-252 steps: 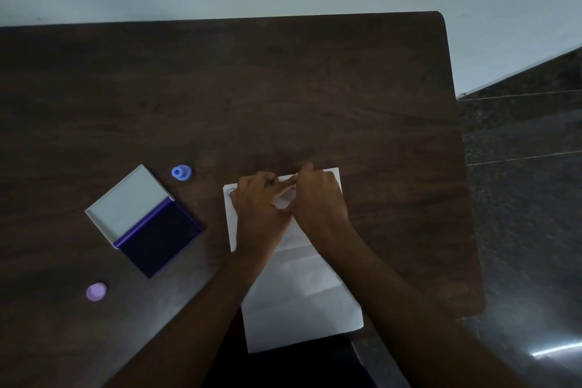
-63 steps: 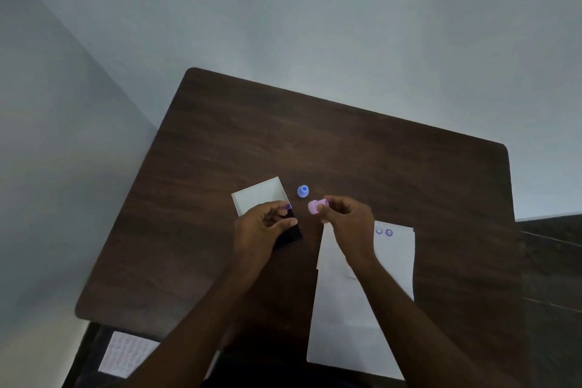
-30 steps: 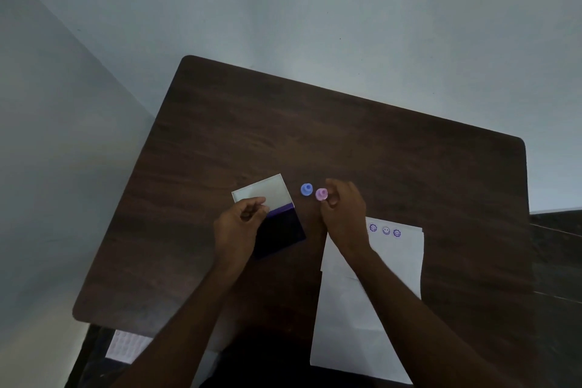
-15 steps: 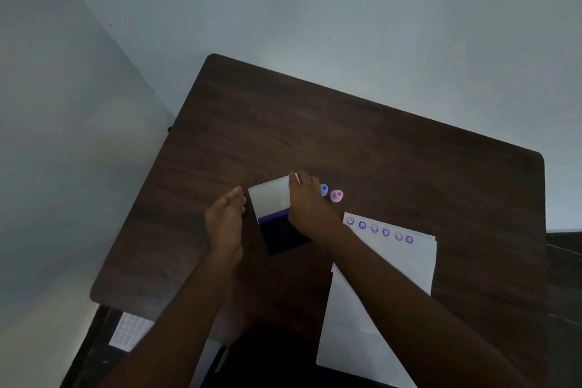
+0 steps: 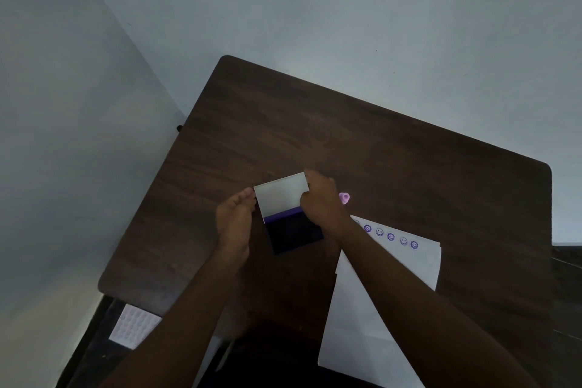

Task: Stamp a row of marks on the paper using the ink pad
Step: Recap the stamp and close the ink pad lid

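The ink pad (image 5: 296,236) lies open on the dark wooden table (image 5: 393,151), with its white lid (image 5: 280,195) raised off the table at the far side. My right hand (image 5: 321,201) pinches the lid's right edge. My left hand (image 5: 234,224) lies flat along the pad's left side, fingertips touching the lid's near-left corner. A pink stamp (image 5: 345,197) stands just right of my right hand; the blue stamp is hidden behind that hand. The white paper (image 5: 393,293) lies to the right, under my right forearm, with a row of purple smiley marks (image 5: 390,236) along its top edge.
The table stands in a corner between pale walls, with its left edge and rounded near-left corner (image 5: 104,287) close to my left arm. A white sheet with a dotted pattern (image 5: 135,327) lies below the table edge at lower left.
My right hand set the pink stamp down by the blue one, then crossed to the lid's right edge. The lid has lifted. My left hand has closed in on the pad's left side.
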Motion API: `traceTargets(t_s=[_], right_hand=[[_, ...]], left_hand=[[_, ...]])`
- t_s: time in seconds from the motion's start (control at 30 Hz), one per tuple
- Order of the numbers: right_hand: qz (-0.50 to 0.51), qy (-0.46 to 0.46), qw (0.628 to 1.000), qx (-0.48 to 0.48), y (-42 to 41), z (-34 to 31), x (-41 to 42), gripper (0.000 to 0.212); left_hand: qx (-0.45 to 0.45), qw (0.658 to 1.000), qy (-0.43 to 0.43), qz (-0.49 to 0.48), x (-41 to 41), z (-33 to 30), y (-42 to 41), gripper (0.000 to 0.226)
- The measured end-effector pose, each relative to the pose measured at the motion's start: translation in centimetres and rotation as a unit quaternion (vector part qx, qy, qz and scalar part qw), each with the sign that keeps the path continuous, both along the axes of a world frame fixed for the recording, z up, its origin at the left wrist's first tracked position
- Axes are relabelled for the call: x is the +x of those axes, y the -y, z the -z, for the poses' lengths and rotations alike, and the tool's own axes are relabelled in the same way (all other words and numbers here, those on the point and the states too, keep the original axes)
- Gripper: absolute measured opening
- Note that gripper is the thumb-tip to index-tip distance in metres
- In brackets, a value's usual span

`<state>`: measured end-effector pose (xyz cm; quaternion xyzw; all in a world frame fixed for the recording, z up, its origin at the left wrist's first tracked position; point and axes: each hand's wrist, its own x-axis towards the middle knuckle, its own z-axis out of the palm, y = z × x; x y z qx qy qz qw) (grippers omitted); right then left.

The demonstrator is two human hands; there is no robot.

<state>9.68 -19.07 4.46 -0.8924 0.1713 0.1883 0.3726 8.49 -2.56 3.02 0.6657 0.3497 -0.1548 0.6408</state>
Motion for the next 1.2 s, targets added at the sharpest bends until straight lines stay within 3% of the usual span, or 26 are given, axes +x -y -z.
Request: traceTargets(t_s=[0.13, 0.33, 0.7, 1.2], right_hand=[[0.091, 0.037, 0.991, 0.09, 0.9, -1.2, -2.3, 0.049], [0.177, 0.035, 0.973, 0.147, 2.6, -1.8, -6.3, 0.039], [0.16, 0.008, 0.98, 0.116, 3.1, -0.6, -8.6, 0.028], [0.165, -0.04, 0.982, 0.08, 2.4, 1.8, -9.1, 0.033]], left_hand=[[-0.009, 0.999, 0.047, 0.026, -1.6, -2.0, -1.0, 0.032], [-0.05, 0.992, 0.087, 0.082, -5.2, -2.4, -2.0, 0.033], [-0.047, 0.991, 0.05, 0.119, -7.7, 0.0, -2.3, 0.031], [-0.006, 0.992, -0.005, 0.128, -8.0, 1.6, -1.4, 0.035]])
